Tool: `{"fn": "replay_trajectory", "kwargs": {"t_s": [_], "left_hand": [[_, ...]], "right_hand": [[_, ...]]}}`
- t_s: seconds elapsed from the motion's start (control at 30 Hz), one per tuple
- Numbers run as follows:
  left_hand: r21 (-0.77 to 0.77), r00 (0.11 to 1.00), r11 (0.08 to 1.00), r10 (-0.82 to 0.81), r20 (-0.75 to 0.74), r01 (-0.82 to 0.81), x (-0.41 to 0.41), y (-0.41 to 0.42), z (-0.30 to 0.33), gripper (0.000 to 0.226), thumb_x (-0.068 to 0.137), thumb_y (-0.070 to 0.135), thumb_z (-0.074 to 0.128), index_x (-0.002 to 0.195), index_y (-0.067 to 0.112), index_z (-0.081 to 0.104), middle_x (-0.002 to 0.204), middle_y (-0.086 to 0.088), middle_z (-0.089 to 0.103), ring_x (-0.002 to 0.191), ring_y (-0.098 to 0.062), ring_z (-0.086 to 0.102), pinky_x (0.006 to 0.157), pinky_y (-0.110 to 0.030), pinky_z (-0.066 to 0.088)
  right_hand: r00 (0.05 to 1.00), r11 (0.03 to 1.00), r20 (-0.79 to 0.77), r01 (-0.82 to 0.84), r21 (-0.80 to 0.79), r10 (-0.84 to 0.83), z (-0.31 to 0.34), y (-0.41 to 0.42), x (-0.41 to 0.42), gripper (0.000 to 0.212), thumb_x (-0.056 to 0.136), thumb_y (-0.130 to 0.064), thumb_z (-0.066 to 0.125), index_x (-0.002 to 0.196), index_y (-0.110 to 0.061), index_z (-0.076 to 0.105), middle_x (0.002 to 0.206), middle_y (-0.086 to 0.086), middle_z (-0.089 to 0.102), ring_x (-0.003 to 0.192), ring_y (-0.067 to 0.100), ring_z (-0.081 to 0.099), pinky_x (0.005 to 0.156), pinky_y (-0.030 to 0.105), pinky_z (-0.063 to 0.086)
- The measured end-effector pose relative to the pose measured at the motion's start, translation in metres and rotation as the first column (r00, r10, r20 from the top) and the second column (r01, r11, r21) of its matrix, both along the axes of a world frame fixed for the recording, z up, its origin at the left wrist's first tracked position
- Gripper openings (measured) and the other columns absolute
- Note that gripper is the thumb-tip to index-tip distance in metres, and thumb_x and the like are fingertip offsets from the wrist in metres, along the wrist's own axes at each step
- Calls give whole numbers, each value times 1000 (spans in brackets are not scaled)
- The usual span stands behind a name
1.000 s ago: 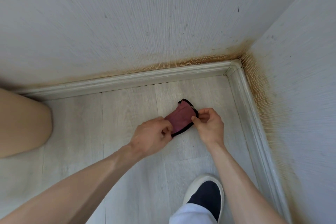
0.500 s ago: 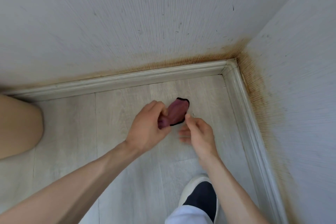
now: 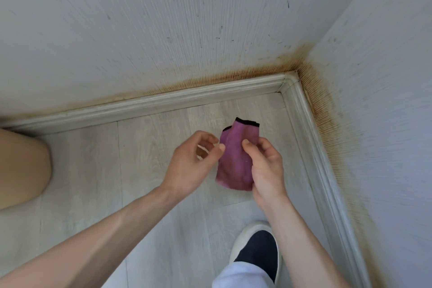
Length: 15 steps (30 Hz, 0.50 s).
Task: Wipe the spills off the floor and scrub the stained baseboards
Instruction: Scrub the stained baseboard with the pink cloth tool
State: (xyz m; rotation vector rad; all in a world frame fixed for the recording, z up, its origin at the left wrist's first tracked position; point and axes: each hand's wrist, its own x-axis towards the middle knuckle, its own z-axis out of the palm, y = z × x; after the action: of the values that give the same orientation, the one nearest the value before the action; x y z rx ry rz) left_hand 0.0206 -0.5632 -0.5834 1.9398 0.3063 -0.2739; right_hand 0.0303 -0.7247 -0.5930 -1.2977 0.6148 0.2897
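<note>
two white walls [image 3: 163,18] with fine vertical ribbing meet in a corner at the upper right. a rusty orange-brown stain [image 3: 327,105] runs along their foot, densest in the corner. small dark marks dot the left wall. the floor [image 3: 152,147] is pale grey wood-look planks. a tan rounded object [image 3: 21,166] sits at the left edge. the light is soft and even.
</note>
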Motion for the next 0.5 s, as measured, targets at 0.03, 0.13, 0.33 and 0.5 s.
{"fn": "replay_trajectory", "kwargs": {"t_s": [0.03,0.13,0.33,0.5], "left_hand": [[-27,999,1000,-1,-50,0,3,-3,0,11,92,39,75,95,30,69,90,12,72,80,-7,67,72,-26,54],[-28,997,1000,-8,-76,6,5,-7,-1,18,88,44,78,94,29,69,90,9,71,80,-8,67,72,-24,52],[-183,981,982,1,-192,-36,15,-16,2,21,94,38,73,91,20,63,96,1,72,83,-14,67,67,-29,52],[-340,895,883,171,-411,-325,23,-26,6,23,99,24,64,78,18,56,83,-7,59,80,-22,53,71,-36,38]], "right_hand": [[1000,1000,5,4,13,-4,2,1,0,7,95,-12,69,101,-13,72,103,15,76,97,32,73,90,49,59],[1000,998,-13,29,64,-28,6,5,-1,14,90,-14,74,102,-9,69,109,24,72,106,43,69,95,57,57],[996,988,-78,-26,151,38,13,0,-3,24,96,-14,66,118,-2,64,111,19,74,101,28,72,82,45,59],[992,959,-118,68,275,-36,14,-4,-5,17,95,-14,61,112,-13,68,96,3,73,89,13,68,61,25,55]]}}
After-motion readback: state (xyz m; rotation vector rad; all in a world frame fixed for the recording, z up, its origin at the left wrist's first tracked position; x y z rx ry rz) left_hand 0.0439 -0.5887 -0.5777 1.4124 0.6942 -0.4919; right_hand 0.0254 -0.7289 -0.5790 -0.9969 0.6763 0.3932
